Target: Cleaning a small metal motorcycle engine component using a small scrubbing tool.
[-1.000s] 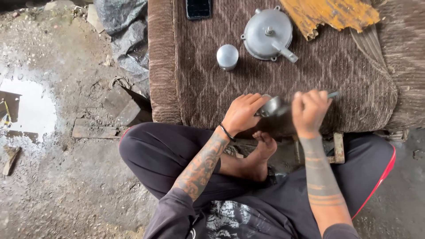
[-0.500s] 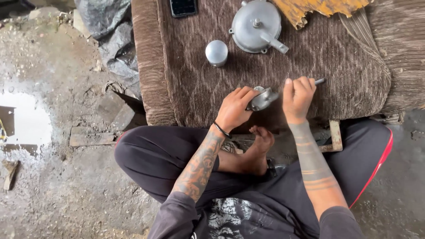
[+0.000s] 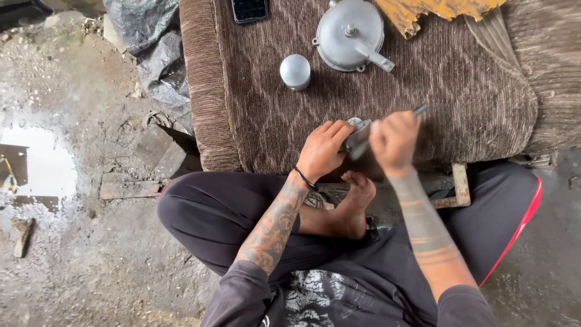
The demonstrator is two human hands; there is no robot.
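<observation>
I sit cross-legged on the ground before a brown cushion (image 3: 266, 115). My left hand (image 3: 324, 150) grips a small round metal part (image 3: 357, 132) at the cushion's near edge. My right hand (image 3: 394, 140) is closed around a thin metal tool (image 3: 420, 110) whose tip sticks out past the fist, right beside that part. The right hand is blurred. Farther back on the cushion lie a round metal cover with a spout-like arm (image 3: 351, 35) and a small shiny metal cap (image 3: 295, 71).
A dark phone (image 3: 249, 9) lies at the cushion's far edge, a yellow flaking board (image 3: 436, 12) at the back right. A puddle (image 3: 33, 163) and rubble cover the wet ground to the left. A grey sheet (image 3: 142, 36) is bunched beside the cushion.
Both hands have stayed together on the metal part at the cushion's near edge. The right hand has shifted slightly and is now blurred. The camera view has drifted a little.
</observation>
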